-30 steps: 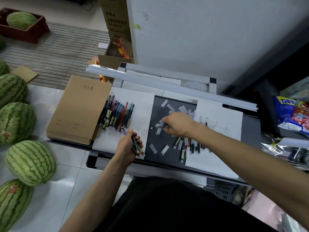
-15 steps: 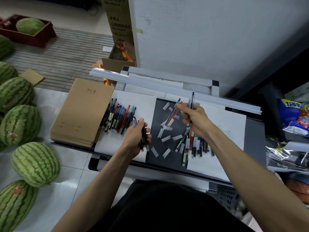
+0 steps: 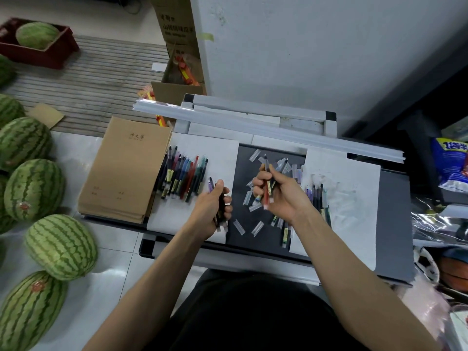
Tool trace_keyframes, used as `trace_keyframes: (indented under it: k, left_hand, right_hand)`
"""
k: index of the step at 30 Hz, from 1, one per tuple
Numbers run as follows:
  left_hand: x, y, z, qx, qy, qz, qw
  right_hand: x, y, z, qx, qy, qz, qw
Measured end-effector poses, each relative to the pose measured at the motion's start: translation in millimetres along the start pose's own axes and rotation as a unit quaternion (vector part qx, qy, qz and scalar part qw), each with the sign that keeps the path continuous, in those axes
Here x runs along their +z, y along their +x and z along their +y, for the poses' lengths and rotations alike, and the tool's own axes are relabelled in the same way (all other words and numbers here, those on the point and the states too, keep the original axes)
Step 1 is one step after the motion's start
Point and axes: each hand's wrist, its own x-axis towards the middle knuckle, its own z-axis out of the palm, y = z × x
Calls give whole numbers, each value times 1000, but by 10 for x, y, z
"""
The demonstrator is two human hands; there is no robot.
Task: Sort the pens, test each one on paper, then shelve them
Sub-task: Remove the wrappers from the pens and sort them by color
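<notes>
Over the dark worktop [image 3: 243,171] our right grip [image 3: 278,196] has pulled back toward us, now clutching a red pen [image 3: 266,196] and two more, while our left grip [image 3: 211,206] keeps its bundle [image 3: 221,209] above the left sheet [image 3: 222,158], so the sorting rolls on.

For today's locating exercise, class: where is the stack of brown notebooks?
In the head view, the stack of brown notebooks lies at the left end of the counter, left of the row of pens on white paper, with watermelons on the floor beyond.
</notes>
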Motion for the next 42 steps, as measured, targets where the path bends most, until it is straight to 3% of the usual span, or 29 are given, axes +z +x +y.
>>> trace_keyframes:
  k: [3,10,15,17,19,23,28,32,42]
  left_hand:
    - [-50,11,18,-5,-3,0,1000]
    - [-160,94,96,31,28,-19,999]
    - [-244,188,157,139,127,-14,982]
    - [-248,231,164,193,144,11,971]
    - [-231,290,148,257,151,36,954]
    - [-145,406,42,377,147,75,911]
    - [-92,567,-62,501,156,91,847]
    - [-81,691,-101,551,169,105,811]
    - [-166,803,-151,542,191,103,812]
  right_hand:
    - [63,55,77,25,52,-13,998]
    - [198,272,177,10,-57,3,998]
    - [316,334,245,-30,-156,1,987]
    - [366,341,294,-77,-188,35,979]
    - [400,364,375,-178,-228,107,951]
    - [399,488,610,-358,-279,235,859]
    - [409,653,862,-478,-310,267,777]
    - [296,772,936,-506,-374,270,729]
    - [204,831,1026,-523,-434,301,669]
